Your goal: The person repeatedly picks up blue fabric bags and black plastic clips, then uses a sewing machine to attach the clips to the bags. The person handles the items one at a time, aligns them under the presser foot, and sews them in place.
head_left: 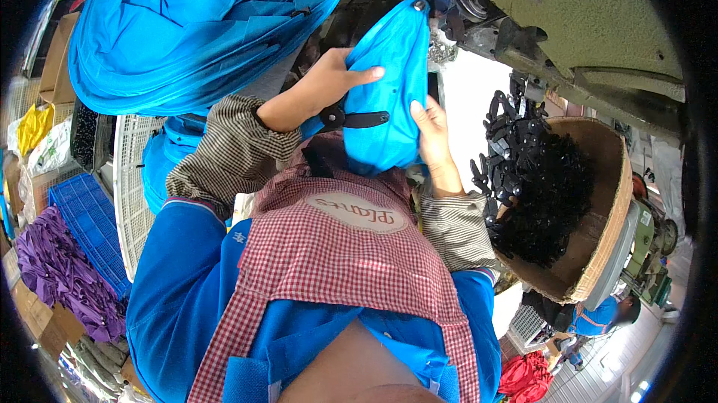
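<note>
Upright in front of my apron hangs a folded blue fabric piece [385, 104], narrow at its top, where a small round metal fitting [419, 5] sits. My left hand [329, 87] grips its left edge, thumb flat on the front and fingers hidden behind. On the right edge, lower down, my right hand [431, 132] pinches the cloth, its thumb in front. A black plastic part [360, 119] with a round pivot lies across the lower front of the fabric, under my left wrist; its kind I cannot make out.
A big heap of blue fabric [202, 29] fills the upper left. To the right, a cardboard box [609, 223] holds many black plastic parts [550, 194]. A green machine [591, 29] overhangs the upper right. Purple fabric [67, 276] lies beside a blue crate [90, 227]. Another person [598, 317] is far behind.
</note>
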A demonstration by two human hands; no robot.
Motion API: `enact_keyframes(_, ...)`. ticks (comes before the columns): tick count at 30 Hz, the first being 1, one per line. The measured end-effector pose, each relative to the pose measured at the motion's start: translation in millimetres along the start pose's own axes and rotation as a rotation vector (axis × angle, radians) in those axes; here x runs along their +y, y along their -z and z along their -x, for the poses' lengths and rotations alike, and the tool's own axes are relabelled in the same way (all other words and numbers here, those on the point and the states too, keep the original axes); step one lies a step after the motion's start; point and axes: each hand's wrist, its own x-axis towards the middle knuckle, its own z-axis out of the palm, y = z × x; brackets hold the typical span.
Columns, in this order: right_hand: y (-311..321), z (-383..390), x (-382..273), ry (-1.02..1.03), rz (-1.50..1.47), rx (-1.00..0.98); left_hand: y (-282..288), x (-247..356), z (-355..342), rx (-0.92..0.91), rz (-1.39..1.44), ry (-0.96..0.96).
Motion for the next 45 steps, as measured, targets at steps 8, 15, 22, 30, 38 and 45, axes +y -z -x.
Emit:
enact_keyframes(8, -12.0, -3.2, -39.3, -0.139, 0.149, 0.065, -9.8, 11.2, -26.2, -0.099, -0.227, 0.004)
enact_keyframes(15, -16.3, -17.7, -50.3, -0.074, 0.165, 0.079, -8.0, 11.1, -58.9, -0.268, -0.122, -0.213)
enact_keyframes(22, -5.8, -56.3, -67.0, -0.11, 0.115, 0.183, -18.0, 19.1, -89.5, -0.125, -0.051, -0.173)
enact_keyframes(30, 9.0, -61.7, -72.0, -0.199, 0.085, 0.112, -29.8, 14.9, -89.2, -0.038, 0.049, -0.071)
enact_keyframes(38, 0.1, -62.0, -72.4, -0.109, 0.168, 0.072, -18.0, 22.1, -79.3, -0.091, 0.092, -0.109)
enact_keyframes(45, 19.2, -79.1, -65.8, -0.396, -0.017, 0.014, -23.0, 22.2, -75.6, 0.008, 0.202, 0.068)
